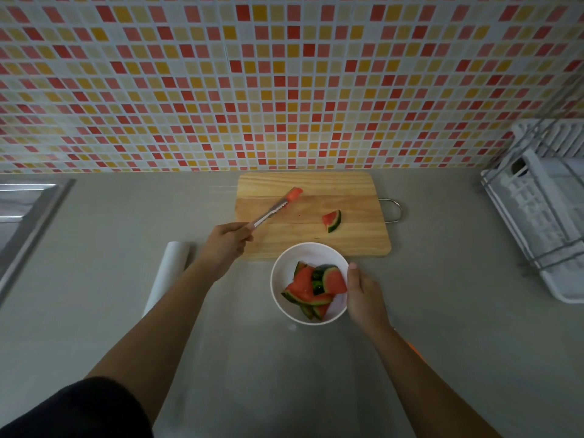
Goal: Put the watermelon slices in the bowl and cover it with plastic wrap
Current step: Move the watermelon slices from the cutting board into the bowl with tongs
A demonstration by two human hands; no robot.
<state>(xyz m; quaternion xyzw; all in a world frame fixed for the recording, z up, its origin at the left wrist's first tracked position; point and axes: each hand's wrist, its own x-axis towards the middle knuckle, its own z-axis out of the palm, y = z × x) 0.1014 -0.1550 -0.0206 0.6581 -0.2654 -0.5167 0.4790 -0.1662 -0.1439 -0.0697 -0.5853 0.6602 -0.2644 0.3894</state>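
Your left hand [226, 245] is gripping tongs [271, 211] pinching a watermelon piece [294, 193] — your right hand [363, 295] is clasping the bowl [284, 267] rim.

The grey table [442, 311] runs up to a tiled wall. On it, a wooden cutting board [347, 241] lies against the wall, and a white bowl [284, 273] stands just in front of the board's near edge. A white roll [169, 273] lies left of the bowl. A white dish rack [543, 216] stands at the far right.
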